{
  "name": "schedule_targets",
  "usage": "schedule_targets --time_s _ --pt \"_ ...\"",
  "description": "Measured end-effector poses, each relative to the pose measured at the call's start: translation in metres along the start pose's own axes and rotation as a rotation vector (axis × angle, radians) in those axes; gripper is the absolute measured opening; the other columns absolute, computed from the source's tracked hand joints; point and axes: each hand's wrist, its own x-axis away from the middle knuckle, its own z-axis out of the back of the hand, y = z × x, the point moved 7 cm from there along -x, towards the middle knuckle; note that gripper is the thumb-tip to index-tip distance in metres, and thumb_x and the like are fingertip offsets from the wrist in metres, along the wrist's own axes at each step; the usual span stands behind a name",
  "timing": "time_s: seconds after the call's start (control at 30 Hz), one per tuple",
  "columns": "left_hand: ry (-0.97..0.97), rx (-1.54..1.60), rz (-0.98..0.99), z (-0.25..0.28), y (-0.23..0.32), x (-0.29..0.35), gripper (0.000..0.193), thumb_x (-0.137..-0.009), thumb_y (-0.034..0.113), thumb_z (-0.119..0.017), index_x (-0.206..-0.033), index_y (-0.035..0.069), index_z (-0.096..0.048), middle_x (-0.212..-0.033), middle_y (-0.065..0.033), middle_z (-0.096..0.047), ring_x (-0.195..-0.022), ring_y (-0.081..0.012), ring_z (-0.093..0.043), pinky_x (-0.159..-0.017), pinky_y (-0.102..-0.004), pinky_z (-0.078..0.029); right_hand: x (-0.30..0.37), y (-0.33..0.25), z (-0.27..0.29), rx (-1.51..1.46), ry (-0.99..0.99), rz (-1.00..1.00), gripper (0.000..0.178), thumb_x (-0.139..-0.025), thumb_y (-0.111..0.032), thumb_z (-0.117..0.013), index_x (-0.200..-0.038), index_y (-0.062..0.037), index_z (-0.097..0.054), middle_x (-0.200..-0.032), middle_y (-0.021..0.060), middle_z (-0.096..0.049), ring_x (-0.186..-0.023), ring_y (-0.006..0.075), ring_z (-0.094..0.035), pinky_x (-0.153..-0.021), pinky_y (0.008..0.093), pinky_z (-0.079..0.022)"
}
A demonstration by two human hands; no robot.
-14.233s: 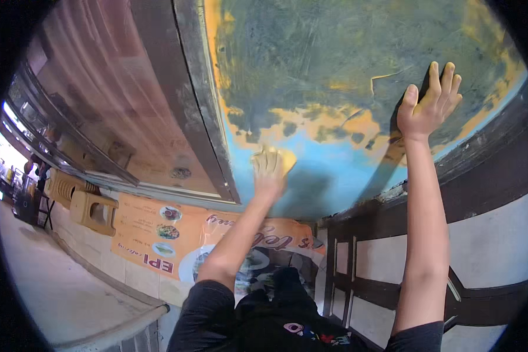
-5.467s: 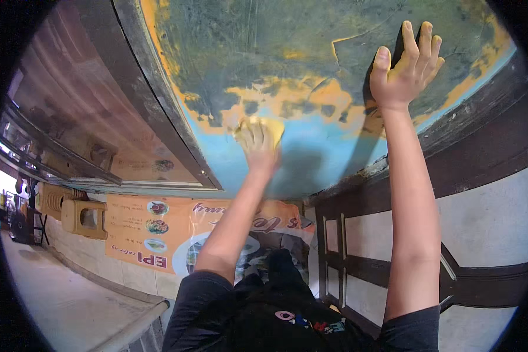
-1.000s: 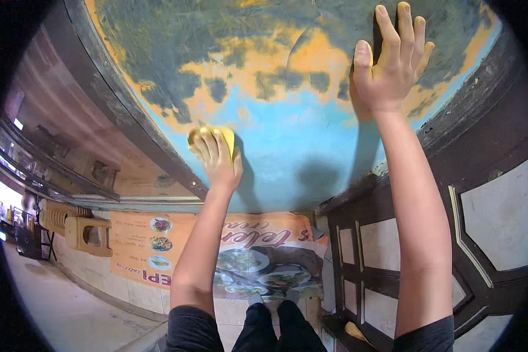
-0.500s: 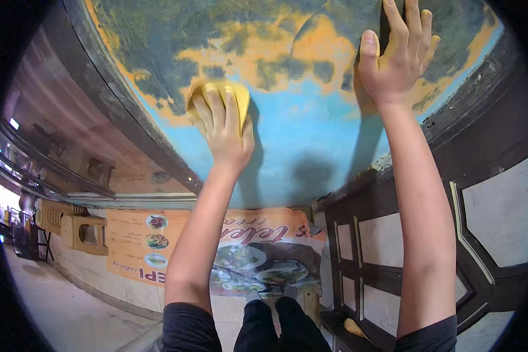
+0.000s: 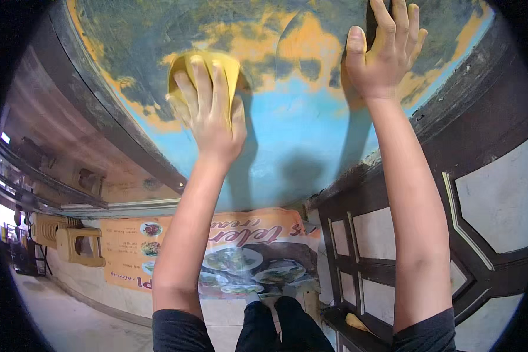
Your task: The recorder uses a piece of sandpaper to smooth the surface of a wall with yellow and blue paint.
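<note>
My left hand (image 5: 211, 120) presses a curved yellow sheet of sandpaper (image 5: 177, 71) against a painted surface (image 5: 276, 126). The fingers lie stretched over the sheet, with the thumb at its right edge. Patches of orange and dark grey-green cover the upper part of that surface, and light blue shows below them. On the right, my right hand (image 5: 384, 64) rests with its palm toward the surface. Its fingers are spread and it holds nothing.
Dark frame edges (image 5: 123, 132) border the painted surface. A dark door with pale panels (image 5: 498, 199) is on the right. On the floor lies an orange printed banner (image 5: 126, 234) under my feet. Plastic stools (image 5: 82, 246) stand at the left.
My left hand has slid upward over the painted surface with the sandpaper. The right hand stays in its place on the surface, while the whole view has shifted slightly.
</note>
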Motion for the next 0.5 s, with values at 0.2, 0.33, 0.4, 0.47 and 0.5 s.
schedule_targets --time_s 0.2,0.33,0.4,0.47,0.5 --pt "-0.14 -0.107 0.101 -0.041 -0.012 0.084 0.068 -0.078 0.023 -0.067 -0.141 0.006 -0.05 -0.152 -0.0226 -0.038 -0.139 -0.0538 -0.029 -0.107 -0.0771 -0.01 0.001 0.001 -0.007 -0.013 -0.001 -0.024 0.053 -0.088 -0.031 -0.048 -0.139 -0.0137 -0.051 -0.154 0.0147 -0.04 -0.145 0.0392 -0.03 -0.117 0.0594 -0.017" --pt "-0.347 -0.14 0.025 -0.045 -0.014 0.129 0.072 -0.076 0.023 -0.069 -0.143 0.006 -0.048 -0.151 -0.0227 -0.039 -0.138 -0.0536 -0.03 -0.107 -0.0765 -0.012 0.008 0.002 -0.016 -0.126 0.102 0.027 0.052 -0.092 -0.041 -0.051 -0.142 -0.0247 -0.05 -0.155 0.0053 -0.039 -0.145 0.0344 -0.031 -0.116 0.0591 -0.015" --pt "-0.333 -0.107 0.062 -0.041 0.001 0.071 0.073 -0.077 0.025 -0.068 -0.144 0.007 -0.047 -0.152 -0.0219 -0.037 -0.139 -0.0536 -0.03 -0.107 -0.0765 -0.012 0.01 0.004 -0.014 -0.123 0.084 0.025 0.053 -0.093 -0.041 -0.05 -0.142 -0.0238 -0.05 -0.155 0.0058 -0.04 -0.145 0.0348 -0.031 -0.116 0.0587 -0.015" --pt "-0.01 0.023 0.095 -0.019 0.013 0.008 0.072 -0.077 0.025 -0.067 -0.144 0.007 -0.047 -0.153 -0.0212 -0.037 -0.139 -0.0534 -0.029 -0.106 -0.0766 -0.013 0.008 0.013 -0.012 -0.097 0.092 0.054 0.053 -0.093 -0.042 -0.049 -0.142 -0.0228 -0.05 -0.155 0.0063 -0.039 -0.145 0.035 -0.031 -0.116 0.0592 -0.015" --pt "-0.015 0.013 0.09 -0.021 0.009 0.002 0.072 -0.077 0.025 -0.067 -0.144 0.007 -0.047 -0.153 -0.0212 -0.037 -0.139 -0.0534 -0.029 -0.106 -0.0766 -0.013 0.008 0.01 -0.014 -0.1 0.1 0.054 0.053 -0.093 -0.043 -0.049 -0.142 -0.0227 -0.05 -0.155 0.0063 -0.04 -0.145 0.0351 -0.031 -0.116 0.0594 -0.015"
